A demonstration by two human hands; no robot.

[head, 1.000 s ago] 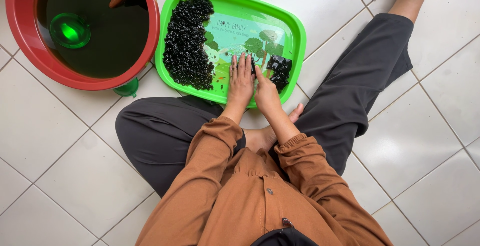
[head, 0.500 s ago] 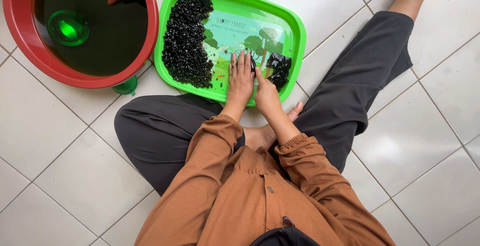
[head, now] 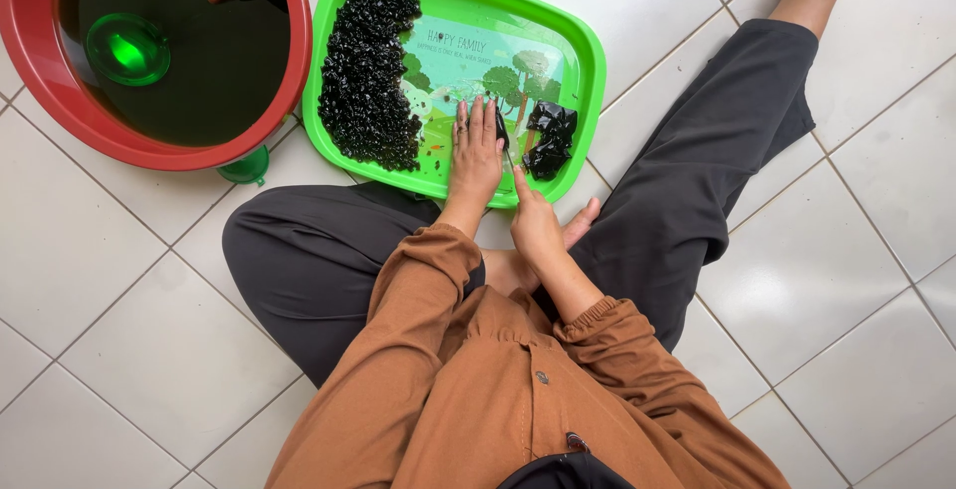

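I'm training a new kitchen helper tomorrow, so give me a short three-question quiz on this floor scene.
1. True or false: the heap of small black jelly cubes lies at the left end of the green plastic tray.
2. Which hand presses flat on the tray: A left hand, B right hand?
3. Fill in: the round red plastic basin holds dark ____ .

Key: 1 true; 2 A; 3 liquid.
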